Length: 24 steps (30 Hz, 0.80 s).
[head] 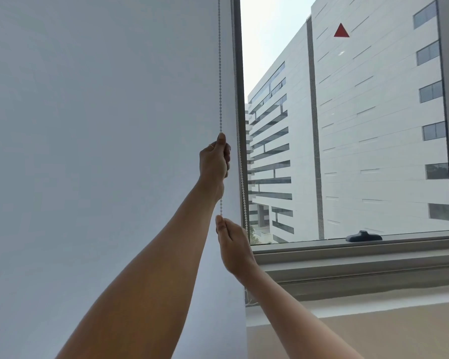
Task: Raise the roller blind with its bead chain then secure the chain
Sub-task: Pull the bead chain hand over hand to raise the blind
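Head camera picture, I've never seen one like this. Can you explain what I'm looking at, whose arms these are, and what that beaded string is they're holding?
No machine here: the camera sits on a person's head, so the two bare arms are the wearer's own. The big white sheet on the left is a roller blind, lowered. The beaded string is its bead chain, hanging near the blind's right edge. The left hand grips it higher up, fingers curled round it; the right hand pinches the same strand just below. A second strand hangs beside the window frame. Outside the glass stand pale buildings.
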Each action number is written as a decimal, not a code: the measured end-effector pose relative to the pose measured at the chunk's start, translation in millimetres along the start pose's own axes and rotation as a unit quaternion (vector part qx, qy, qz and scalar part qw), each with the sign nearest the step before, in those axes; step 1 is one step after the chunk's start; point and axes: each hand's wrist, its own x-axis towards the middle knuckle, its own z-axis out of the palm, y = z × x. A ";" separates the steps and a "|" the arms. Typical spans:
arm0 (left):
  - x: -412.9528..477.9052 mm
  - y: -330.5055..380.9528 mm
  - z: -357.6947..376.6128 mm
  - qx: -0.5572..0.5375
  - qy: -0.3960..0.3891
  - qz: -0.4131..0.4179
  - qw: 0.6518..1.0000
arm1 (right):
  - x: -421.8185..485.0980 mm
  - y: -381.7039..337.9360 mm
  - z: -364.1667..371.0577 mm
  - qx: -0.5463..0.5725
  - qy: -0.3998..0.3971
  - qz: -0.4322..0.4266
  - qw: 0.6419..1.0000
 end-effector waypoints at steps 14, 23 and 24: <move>-21.1 -24.3 -18.7 -0.178 -0.126 0.030 0.975 | 4.5 19.7 -22.2 0.153 -0.120 0.051 0.980; -38.6 -37.0 -21.5 -0.235 -0.136 0.001 0.962 | 71.8 -47.4 -43.7 0.335 -0.013 0.070 0.939; -40.0 -35.9 -19.7 -0.235 -0.134 -0.003 0.963 | 79.4 -58.3 -44.9 0.351 -0.015 0.074 0.933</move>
